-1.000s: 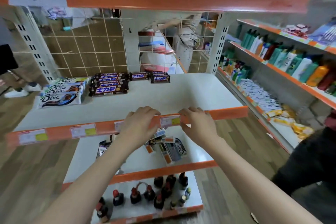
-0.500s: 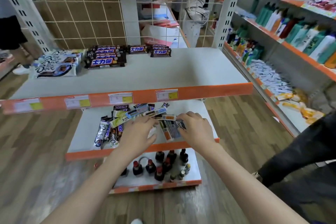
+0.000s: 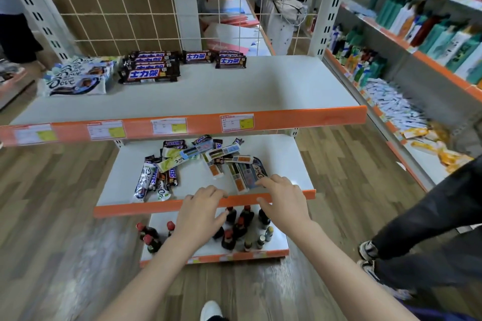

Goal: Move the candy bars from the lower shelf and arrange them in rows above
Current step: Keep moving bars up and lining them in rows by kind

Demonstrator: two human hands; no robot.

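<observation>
You were at the pick-up step, both hands empty. Left of the orange front lip of the lower white shelf (image 3: 135,210), your left hand (image 3: 200,212) hovered, fingers loosely spread. Behind that lip lay the jumbled heap of wrapped candy bars (image 3: 198,161) — none gripped. Your right hand (image 3: 283,200) reached over it, fingertips at a blue-wrapped Dove bar (image 3: 257,173); next, I'd judge, pinch one bar clear.

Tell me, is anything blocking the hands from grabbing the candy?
Nothing visible does. Both the left hand and the right hand hover at the orange front edge of the lower shelf, and the candy bars lie loose just behind it, uncovered.
</observation>
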